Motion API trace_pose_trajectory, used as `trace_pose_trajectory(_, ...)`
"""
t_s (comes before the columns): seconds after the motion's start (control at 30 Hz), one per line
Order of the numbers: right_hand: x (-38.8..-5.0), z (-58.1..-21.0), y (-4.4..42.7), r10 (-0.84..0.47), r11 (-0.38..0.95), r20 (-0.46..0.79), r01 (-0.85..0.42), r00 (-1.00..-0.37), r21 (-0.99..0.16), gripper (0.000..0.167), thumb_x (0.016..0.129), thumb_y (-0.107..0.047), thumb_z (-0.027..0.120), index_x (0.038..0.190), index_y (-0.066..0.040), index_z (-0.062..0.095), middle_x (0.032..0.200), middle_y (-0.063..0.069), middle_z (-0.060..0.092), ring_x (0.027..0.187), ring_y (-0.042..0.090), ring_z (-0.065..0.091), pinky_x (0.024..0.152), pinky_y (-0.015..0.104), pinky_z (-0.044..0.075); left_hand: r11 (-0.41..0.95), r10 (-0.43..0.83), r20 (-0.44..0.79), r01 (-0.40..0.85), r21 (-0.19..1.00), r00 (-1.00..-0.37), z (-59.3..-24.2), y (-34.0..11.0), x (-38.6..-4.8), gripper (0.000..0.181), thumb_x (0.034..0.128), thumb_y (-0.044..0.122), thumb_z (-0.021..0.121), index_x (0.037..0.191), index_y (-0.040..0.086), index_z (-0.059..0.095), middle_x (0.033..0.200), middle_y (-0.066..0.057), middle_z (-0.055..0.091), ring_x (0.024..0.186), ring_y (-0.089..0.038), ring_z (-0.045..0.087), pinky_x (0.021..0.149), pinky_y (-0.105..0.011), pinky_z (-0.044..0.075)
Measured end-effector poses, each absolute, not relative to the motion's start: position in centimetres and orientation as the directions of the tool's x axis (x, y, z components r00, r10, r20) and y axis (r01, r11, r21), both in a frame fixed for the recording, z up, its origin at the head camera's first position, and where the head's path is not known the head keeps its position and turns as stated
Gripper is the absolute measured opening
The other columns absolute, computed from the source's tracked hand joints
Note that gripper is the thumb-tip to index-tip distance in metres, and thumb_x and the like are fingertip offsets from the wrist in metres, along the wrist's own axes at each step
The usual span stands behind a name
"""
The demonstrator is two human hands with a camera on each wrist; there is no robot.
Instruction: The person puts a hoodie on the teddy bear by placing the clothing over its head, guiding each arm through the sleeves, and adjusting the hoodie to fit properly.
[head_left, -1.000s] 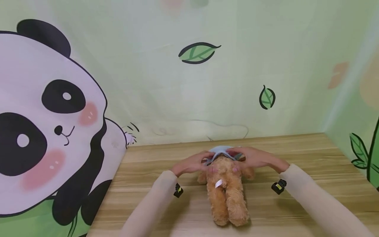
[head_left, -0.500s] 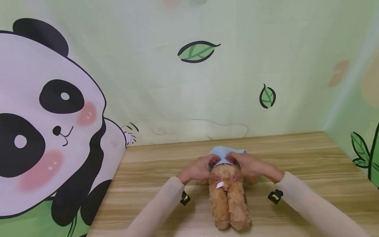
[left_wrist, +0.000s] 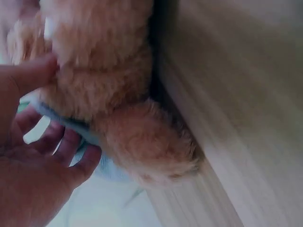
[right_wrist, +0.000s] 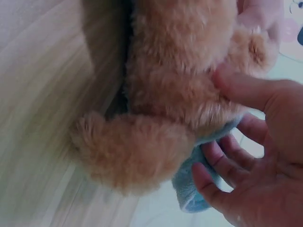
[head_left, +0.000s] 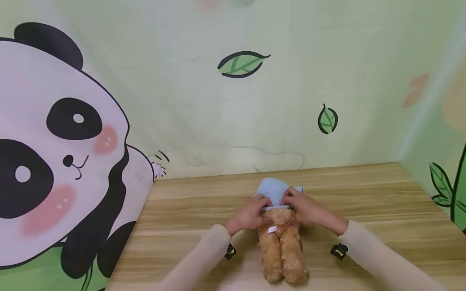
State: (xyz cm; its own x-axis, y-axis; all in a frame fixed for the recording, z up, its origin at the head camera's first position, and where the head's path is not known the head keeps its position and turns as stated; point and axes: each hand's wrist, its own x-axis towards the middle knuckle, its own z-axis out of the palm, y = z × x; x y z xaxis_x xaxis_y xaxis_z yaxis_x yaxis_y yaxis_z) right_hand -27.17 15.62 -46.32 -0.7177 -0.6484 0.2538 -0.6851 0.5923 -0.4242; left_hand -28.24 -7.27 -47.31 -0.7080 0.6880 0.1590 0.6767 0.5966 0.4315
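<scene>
A brown plush toy (head_left: pixel 282 250) lies with its legs toward me. Its head end is hidden under a light blue cloth garment (head_left: pixel 272 190). A small white tag (head_left: pixel 272 229) sticks out of the fur. My left hand (head_left: pixel 248 215) pinches the garment's near hem at the left side, and my right hand (head_left: pixel 309 209) pinches it at the right. In the left wrist view, the left thumb presses the fur while the fingers (left_wrist: pixel 85 161) curl at the blue edge. A furry limb (right_wrist: pixel 135 153) extends beside the garment in the right wrist view.
The toy rests on a wood-grain table (head_left: pixel 182 210). Behind it hangs a pale green printed backdrop (head_left: pixel 189 101) with a panda (head_left: pixel 73 161) at left and leaves. Each wrist carries a small black camera (head_left: pixel 339 251).
Both hands have come toward me, drawing the garment's hem down over more of the toy. The blue cloth, bunched before, now lies flatter, and the toy has slid slightly nearer.
</scene>
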Motion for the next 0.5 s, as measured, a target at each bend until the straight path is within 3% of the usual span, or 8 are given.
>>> trace_pose_trajectory(0.1,-27.0,-46.7,15.3,-0.627,0.621,0.33,-0.708,-0.706,-0.335,0.037,0.065,-0.008,0.085,0.091,-0.012,0.06,0.106,0.006,0.055,0.091,0.02,0.059,0.079,0.038,0.051,0.599,0.692,0.24,0.727,0.335,-0.68,-47.7,-7.0,-27.8,0.025,0.0847,0.017,0.076,0.099,0.009,0.057,0.1,-0.004,0.056,0.092,-0.015,0.054,0.082,-0.027,0.047)
trace_pose_trajectory(0.23,-26.7,-47.4,14.7,-0.588,0.679,0.383,-0.692,-0.712,-0.244,0.031,0.071,-0.005,0.078,0.091,-0.013,0.055,0.089,0.0,0.057,0.078,0.017,0.059,0.067,0.034,0.048,0.636,0.654,0.297,0.718,0.281,-0.696,-48.0,-6.7,-27.5,0.018,0.0903,0.013,0.069,0.1,0.011,0.054,0.097,-0.003,0.057,0.09,-0.015,0.056,0.079,-0.027,0.048)
trace_pose_trajectory(0.5,-26.4,-48.5,13.8,-0.529,0.74,0.431,-0.646,-0.731,-0.186,0.028,0.076,-0.004,0.073,0.081,-0.016,0.048,0.073,-0.004,0.055,0.064,0.015,0.054,0.054,0.032,0.042,0.721,0.591,0.313,0.661,0.208,-0.743,-48.6,-6.2,-27.0,0.019,0.089,0.009,0.067,0.098,0.013,0.05,0.09,-0.001,0.057,0.083,-0.017,0.06,0.07,-0.027,0.049)
